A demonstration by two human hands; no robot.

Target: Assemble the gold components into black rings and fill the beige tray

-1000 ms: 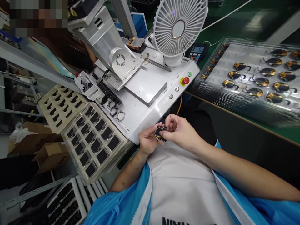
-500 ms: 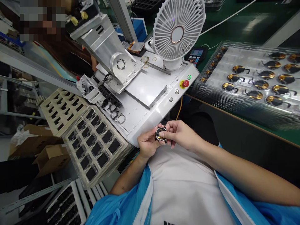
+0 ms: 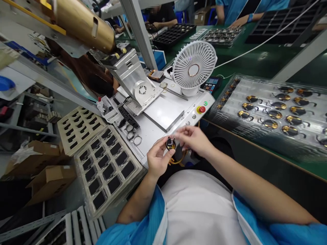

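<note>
A round black watch-like part (image 3: 171, 144) with a silvery rim and gold-coloured flex inside is pinched between the thumb and fingers of my left hand (image 3: 157, 157), tilted up in front of my body. Just to its right is my right hand (image 3: 194, 139), its fingers curled toward the rim and smeared by motion. Whether those fingertips touch the part or hold something small, I cannot tell. Several loose metal rings (image 3: 137, 140) lie on the white machine base (image 3: 146, 149) beyond my left hand.
A fan (image 3: 193, 69) and a red stop button (image 3: 202, 109) are on the machine, beside its metal fixture (image 3: 143, 90). At left stands a tray of dark square pieces (image 3: 108, 173); at right, a clear tray of round parts (image 3: 260, 98). Co-workers sit across the green table.
My view has tipped up, showing more of the far table. My right thumb has come off the round part's face, and that hand has drawn slightly away; the left still holds the part.
</note>
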